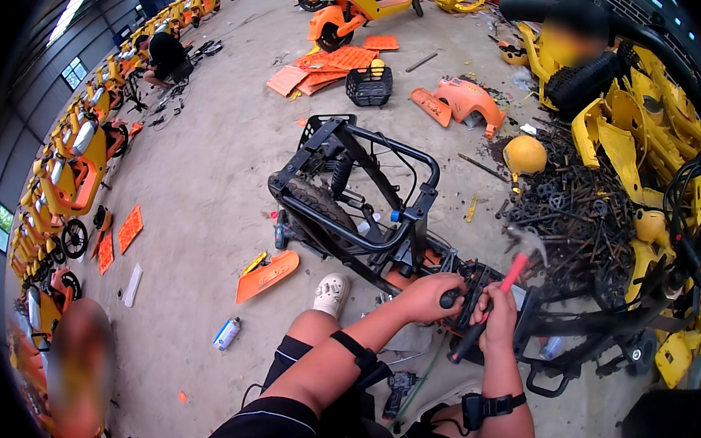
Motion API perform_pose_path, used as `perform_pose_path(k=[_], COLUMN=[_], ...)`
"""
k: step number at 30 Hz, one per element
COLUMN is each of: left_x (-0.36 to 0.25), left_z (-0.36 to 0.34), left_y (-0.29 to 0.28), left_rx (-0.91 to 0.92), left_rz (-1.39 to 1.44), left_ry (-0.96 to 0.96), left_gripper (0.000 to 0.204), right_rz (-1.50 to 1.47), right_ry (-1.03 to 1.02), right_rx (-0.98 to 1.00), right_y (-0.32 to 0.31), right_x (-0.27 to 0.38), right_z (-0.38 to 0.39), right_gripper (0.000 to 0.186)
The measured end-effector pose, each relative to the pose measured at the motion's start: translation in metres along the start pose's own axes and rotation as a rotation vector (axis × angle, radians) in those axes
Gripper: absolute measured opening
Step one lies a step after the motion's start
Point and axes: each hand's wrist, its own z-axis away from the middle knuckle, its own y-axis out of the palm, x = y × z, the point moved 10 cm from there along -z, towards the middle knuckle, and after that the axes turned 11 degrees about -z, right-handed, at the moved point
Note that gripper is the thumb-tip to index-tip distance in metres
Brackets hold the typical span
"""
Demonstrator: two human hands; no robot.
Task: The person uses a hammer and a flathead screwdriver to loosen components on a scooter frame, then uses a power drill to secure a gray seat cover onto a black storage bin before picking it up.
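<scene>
Many yellow-and-orange scooters (74,177) line the grey hall wall (12,143). On dusty concrete floor (197,174) lies a black tubular metal frame (420,224); over it, the left hand (436,300) clenches a black round-ended handle (450,298), the right hand (498,320) grasps a red-shafted hammer (516,271).

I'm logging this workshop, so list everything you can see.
Scooters: many, yellow and orange, left and top
Crouching person: one, dark clothing, upper left
Scooter frame: one, black, centre
Yellow panels: uncounted, yellow, heaped right
Metal parts: uncounted, dark, piled right of the frame
Basket: one, black, upper centre
Orange panels: several, orange, scattered
Spray can: one, white and blue, lower left
Power tool: at least one, dark, lower centre
Hammer: one, red and black handle, right of centre
Shoe: at least one, white, below centre
Left hand: one, bare, holding a dark handle
Right hand: one, bare, gripping the hammer
</scene>
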Motion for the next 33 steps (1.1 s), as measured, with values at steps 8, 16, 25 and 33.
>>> perform_pose_path(k=[8, 16, 25, 33], left_x=[0.006, 0.001, 0.014, 0.015], left_z=[-0.013, -0.022, -0.023, -0.023], left_y=[-0.008, -0.007, -0.01, -0.001], left_rx=[0.018, -0.075, -0.085, -0.078], left_rz=[0.051, 0.179, 0.267, 0.26], left_ry=[-0.03, 0.109, 0.019, 0.038], left_gripper=[0.018, 0.014, 0.01, 0.006], right_rz=[0.075, 0.236, 0.33, 0.826], right_ry=[-0.057, -0.369, 0.021, -0.197], right_rx=[-0.285, -0.218, -0.311, -0.251], right_y=[-0.032, -0.064, -0.063, -0.055], right_x=[-0.006, 0.028, -0.003, 0.008], right_z=[0.0, -0.006, 0.033, 0.057], right_gripper=[0.019, 0.029, 0.03, 0.047])
